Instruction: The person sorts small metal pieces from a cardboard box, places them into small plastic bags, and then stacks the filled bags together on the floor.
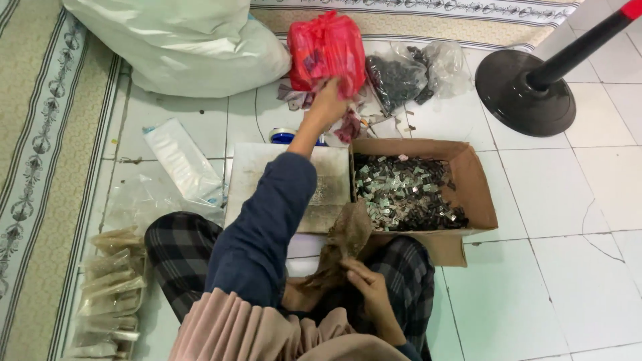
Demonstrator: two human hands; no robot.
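Behind the red bag (326, 50), left hand (328, 103) fingertips are hidden

left arm stretched way out forward, navy sleeve, elbow nearly straight, forearm bare past cuff. left hand (329, 100) sits at lower edge of red plastic bag (326, 52), fingers curled shut on bag's bottom, back of hand facing camera. right arm tucked in close to body, well back from red bag, down by lap. right hand (366, 284) palm-down-ish, fingers bent, pinching bottom of crumpled brownish clear bag (342, 244). both legs crossed, plaid trousers, knees splayed out either side.
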